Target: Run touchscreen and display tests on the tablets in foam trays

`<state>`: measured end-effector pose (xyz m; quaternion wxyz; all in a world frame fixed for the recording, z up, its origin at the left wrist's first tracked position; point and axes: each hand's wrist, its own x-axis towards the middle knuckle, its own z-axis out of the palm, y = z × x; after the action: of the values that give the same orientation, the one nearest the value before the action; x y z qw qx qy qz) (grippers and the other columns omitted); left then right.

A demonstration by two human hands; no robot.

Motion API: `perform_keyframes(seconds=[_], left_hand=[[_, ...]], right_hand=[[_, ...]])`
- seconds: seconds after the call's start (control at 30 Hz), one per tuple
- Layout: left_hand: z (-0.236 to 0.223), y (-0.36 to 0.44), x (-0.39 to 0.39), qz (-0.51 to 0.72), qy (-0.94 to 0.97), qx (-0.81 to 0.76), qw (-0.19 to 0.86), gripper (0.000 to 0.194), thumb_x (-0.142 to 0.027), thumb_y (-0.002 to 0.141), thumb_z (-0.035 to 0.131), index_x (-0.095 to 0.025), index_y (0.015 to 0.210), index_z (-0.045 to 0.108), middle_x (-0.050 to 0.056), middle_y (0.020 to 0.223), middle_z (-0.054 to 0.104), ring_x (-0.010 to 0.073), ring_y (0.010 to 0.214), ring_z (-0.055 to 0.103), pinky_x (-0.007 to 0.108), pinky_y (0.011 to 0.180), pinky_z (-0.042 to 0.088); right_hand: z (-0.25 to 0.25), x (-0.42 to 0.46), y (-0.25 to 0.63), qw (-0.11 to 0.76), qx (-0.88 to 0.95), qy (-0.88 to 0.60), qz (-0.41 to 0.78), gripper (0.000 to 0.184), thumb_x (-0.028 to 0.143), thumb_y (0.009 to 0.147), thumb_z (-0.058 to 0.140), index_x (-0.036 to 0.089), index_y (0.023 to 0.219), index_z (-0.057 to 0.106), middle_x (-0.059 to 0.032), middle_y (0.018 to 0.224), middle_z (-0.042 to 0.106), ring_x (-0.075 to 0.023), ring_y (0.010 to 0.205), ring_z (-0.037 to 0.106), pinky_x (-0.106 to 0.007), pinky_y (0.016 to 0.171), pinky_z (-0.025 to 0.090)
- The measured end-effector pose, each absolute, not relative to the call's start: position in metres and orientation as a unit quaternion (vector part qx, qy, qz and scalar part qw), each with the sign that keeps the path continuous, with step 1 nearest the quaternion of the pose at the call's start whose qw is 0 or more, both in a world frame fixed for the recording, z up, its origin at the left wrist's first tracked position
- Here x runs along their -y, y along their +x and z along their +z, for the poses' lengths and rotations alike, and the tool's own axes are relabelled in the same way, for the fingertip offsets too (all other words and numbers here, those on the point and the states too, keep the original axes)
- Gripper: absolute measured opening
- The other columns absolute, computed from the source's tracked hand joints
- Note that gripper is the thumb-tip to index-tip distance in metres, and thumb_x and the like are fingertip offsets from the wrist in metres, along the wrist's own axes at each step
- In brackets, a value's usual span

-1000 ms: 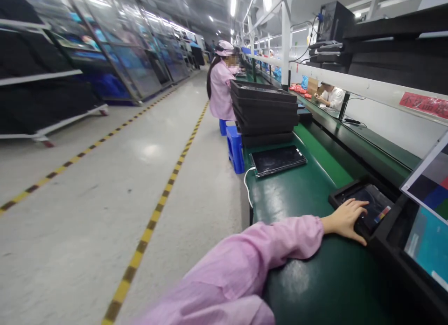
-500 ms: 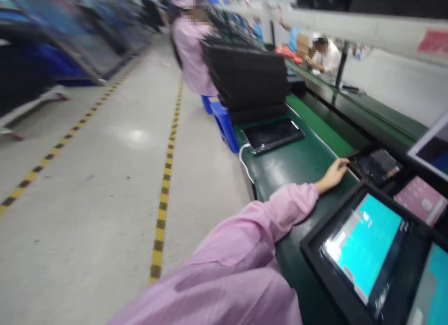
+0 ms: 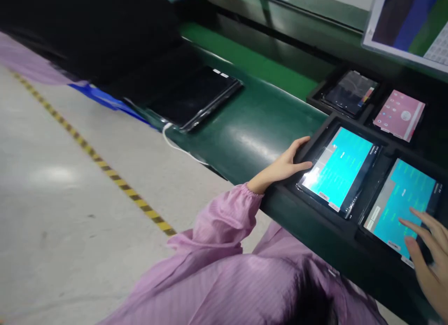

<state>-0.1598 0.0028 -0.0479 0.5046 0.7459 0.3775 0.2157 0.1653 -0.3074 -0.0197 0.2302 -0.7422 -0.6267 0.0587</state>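
Note:
My left hand grips the left rim of a black tray, thumb over the edge and fingers along the outer side. In this tray lie two tablets with lit cyan screens, a left tablet and a right tablet. My right hand is at the right edge of view, fingers spread over the right tablet's screen; whether the fingertips touch it I cannot tell. Behind is another black tray with a dark-screened tablet and a pink-screened tablet.
A dark panel in clear film lies on the green bench, beside a tall black stack. A white cable hangs at the bench edge. A framed display stands at the back right. Yellow-black tape marks the floor.
The view has swung right and down onto the trays. My left hand has shifted from the rear tray's edge to the front tray's rim. My right hand has come into view.

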Motion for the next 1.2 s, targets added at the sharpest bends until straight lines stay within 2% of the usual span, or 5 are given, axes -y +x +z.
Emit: perform_keyframes(seconds=[0.43,0.53,0.73,0.93,1.2], left_hand=[[-0.019,-0.219,0.037,0.148,0.756,-0.47,0.431,0.085,-0.035,0.093,0.069,-0.025,0.167,0.029,0.016,0.168,0.045,0.0368,0.158,0.042,0.06,0.129,0.039],[-0.011,-0.209,0.031,0.147,0.744,-0.483,0.437,0.085,-0.042,0.093,0.073,-0.025,0.165,0.032,0.016,0.169,0.043,0.0381,0.154,0.046,0.06,0.127,0.042],[-0.018,-0.169,0.006,0.146,0.795,-0.456,0.371,0.087,-0.036,0.093,0.068,-0.013,0.166,0.026,0.02,0.171,0.036,0.0381,0.159,0.038,0.057,0.135,0.029],[-0.015,-0.162,0.015,0.116,0.83,-0.418,0.352,0.136,-0.072,0.079,0.085,-0.014,0.171,0.003,0.024,0.179,0.005,0.0479,0.166,0.008,0.064,0.137,0.013],[0.006,-0.197,0.048,0.074,0.795,-0.442,0.409,0.115,-0.068,0.091,0.077,-0.03,0.172,0.005,0.014,0.182,0.004,0.0424,0.168,0.003,0.064,0.137,0.012]], right_hand=[[-0.022,0.251,0.141,0.173,0.704,-0.687,0.053,0.048,0.05,0.112,0.037,0.03,0.115,0.08,-0.0084,0.158,0.055,-0.045,0.154,0.041,-0.078,0.119,0.039],[-0.011,0.259,0.153,0.2,0.675,-0.709,0.037,0.053,0.048,0.111,0.039,0.022,0.087,0.078,-0.0129,0.149,0.062,-0.0468,0.152,0.043,-0.075,0.12,0.038],[-0.011,0.278,0.151,0.257,0.668,-0.698,0.025,0.031,0.041,0.111,0.048,0.023,0.107,0.074,-0.0128,0.145,0.064,-0.0403,0.153,0.043,-0.059,0.115,0.044],[-0.022,0.279,0.135,0.291,0.694,-0.658,0.024,0.014,0.027,0.106,0.06,0.027,0.111,0.073,-0.0081,0.145,0.063,-0.0362,0.15,0.047,-0.054,0.114,0.046],[-0.022,0.275,0.13,0.322,0.723,-0.607,0.073,0.016,0.026,0.101,0.065,0.028,0.104,0.08,-0.0081,0.146,0.064,-0.0353,0.145,0.051,-0.056,0.118,0.043]])
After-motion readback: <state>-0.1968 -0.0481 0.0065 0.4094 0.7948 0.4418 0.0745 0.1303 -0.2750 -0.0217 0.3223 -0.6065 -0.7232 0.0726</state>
